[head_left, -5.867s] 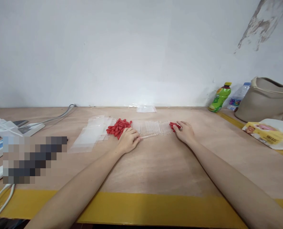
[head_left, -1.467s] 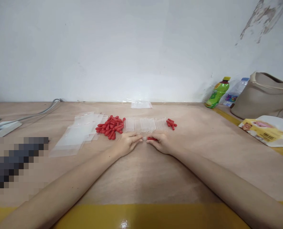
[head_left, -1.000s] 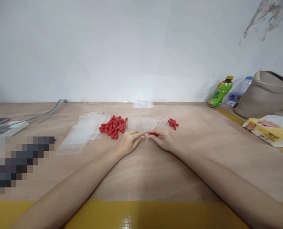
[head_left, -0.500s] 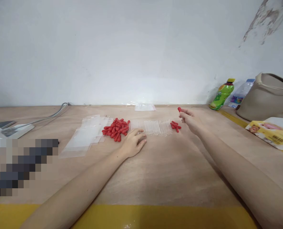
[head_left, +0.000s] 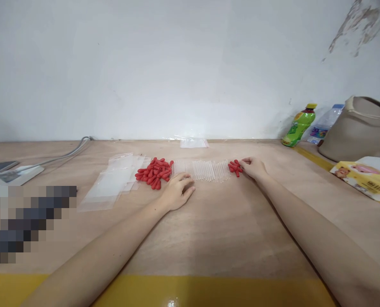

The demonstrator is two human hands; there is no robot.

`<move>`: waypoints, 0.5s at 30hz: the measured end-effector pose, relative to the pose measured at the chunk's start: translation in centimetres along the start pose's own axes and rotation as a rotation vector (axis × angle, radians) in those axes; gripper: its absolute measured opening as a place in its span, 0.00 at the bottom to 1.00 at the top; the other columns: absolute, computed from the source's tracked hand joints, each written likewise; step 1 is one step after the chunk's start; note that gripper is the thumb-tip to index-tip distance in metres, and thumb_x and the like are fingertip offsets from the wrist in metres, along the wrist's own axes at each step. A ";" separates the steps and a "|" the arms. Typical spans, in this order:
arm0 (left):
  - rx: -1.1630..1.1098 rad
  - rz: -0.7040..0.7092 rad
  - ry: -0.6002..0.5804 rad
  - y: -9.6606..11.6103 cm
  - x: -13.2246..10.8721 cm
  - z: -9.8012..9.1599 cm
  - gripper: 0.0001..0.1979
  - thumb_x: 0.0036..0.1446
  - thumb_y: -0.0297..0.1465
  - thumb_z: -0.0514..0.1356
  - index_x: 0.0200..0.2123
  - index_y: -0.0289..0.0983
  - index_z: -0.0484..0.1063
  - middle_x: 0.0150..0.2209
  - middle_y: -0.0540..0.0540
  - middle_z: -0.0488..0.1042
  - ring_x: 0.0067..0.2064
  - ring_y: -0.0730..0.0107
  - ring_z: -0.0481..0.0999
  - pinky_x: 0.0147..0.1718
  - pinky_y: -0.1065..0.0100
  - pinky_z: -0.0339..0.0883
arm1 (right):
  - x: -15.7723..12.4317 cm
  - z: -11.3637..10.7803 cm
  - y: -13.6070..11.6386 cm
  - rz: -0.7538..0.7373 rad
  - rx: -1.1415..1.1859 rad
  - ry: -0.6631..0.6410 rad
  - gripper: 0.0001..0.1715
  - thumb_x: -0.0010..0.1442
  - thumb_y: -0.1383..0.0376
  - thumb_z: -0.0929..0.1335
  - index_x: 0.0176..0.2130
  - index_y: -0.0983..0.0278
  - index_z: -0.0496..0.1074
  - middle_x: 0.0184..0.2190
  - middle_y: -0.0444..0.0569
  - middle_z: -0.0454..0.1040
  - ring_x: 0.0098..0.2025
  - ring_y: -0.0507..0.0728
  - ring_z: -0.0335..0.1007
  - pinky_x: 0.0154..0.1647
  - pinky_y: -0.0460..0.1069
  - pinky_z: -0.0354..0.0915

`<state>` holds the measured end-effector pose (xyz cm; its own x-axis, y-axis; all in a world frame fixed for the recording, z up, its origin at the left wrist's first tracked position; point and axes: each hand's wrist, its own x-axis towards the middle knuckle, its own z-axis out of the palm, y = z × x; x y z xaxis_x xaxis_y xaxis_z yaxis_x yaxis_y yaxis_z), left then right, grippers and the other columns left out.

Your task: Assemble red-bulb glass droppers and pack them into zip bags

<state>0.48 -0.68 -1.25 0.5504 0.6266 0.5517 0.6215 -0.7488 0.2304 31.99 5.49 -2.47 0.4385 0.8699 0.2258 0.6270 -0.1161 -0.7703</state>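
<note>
My left hand (head_left: 178, 192) rests on the table beside the near edge of a row of thin clear tubes (head_left: 205, 170), fingers loosely bent and apart, holding nothing. To its left lies a large heap of red rubber dropper bulbs (head_left: 154, 172). At the right end of the tubes is a small pile of the same red bulbs (head_left: 234, 166). Over that pile's right side my right hand (head_left: 253, 167) is low, with thumb and fingers pinched on a red bulb that its fingertips partly hide.
Flat clear plastic bags (head_left: 109, 183) lie left of the heap, another small bag (head_left: 194, 143) by the wall. At right stand a green bottle (head_left: 300, 125), a clear bottle (head_left: 326, 123), a beige bag (head_left: 359, 132) and a yellow-white tissue pack (head_left: 364, 177). A cable (head_left: 58, 157) runs at left.
My right hand has come down and toward me with the red bulb, from above the table to the small pile. My left hand has stayed in place.
</note>
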 end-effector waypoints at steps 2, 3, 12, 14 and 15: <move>-0.002 -0.001 -0.002 0.0 0.0 0.0 0.10 0.54 0.31 0.55 0.38 0.35 0.72 0.43 0.40 0.69 0.47 0.60 0.68 0.46 0.57 0.64 | -0.2 -0.1 0.1 -0.011 0.017 0.003 0.16 0.47 0.60 0.66 0.34 0.67 0.74 0.28 0.52 0.75 0.29 0.56 0.69 0.29 0.47 0.62; -0.003 0.000 -0.001 -0.1 0.0 0.0 0.10 0.54 0.31 0.55 0.38 0.35 0.72 0.43 0.41 0.69 0.47 0.60 0.68 0.46 0.57 0.64 | -0.4 -0.1 0.1 -0.017 0.026 0.008 0.16 0.48 0.59 0.66 0.34 0.67 0.74 0.28 0.52 0.75 0.30 0.56 0.69 0.29 0.47 0.62; -0.015 0.001 0.014 -0.1 -0.1 0.0 0.10 0.54 0.30 0.56 0.39 0.35 0.71 0.42 0.41 0.70 0.45 0.61 0.68 0.45 0.57 0.65 | -2.3 0.1 -1.0 -0.297 0.061 -0.147 0.21 0.49 0.53 0.66 0.34 0.67 0.74 0.29 0.51 0.74 0.28 0.53 0.68 0.31 0.47 0.62; -0.014 0.003 0.009 -0.1 0.0 -0.1 0.10 0.54 0.30 0.56 0.39 0.35 0.71 0.42 0.41 0.70 0.45 0.61 0.68 0.44 0.58 0.64 | -2.5 0.2 -1.2 -0.348 -0.055 -0.080 0.19 0.46 0.53 0.68 0.31 0.65 0.75 0.30 0.50 0.74 0.31 0.54 0.68 0.34 0.48 0.62; -0.012 0.004 0.007 -0.1 0.0 -0.1 0.10 0.54 0.30 0.56 0.39 0.35 0.71 0.41 0.41 0.69 0.45 0.61 0.68 0.44 0.58 0.64 | -2.6 0.2 -1.4 -0.352 -0.108 -0.035 0.18 0.45 0.53 0.68 0.30 0.64 0.75 0.30 0.50 0.74 0.33 0.55 0.67 0.35 0.48 0.61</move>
<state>0.38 -0.67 -1.22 0.5488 0.6223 0.5581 0.6127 -0.7537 0.2380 29.90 3.49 -2.10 0.1625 0.8812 0.4439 0.8005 0.1453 -0.5815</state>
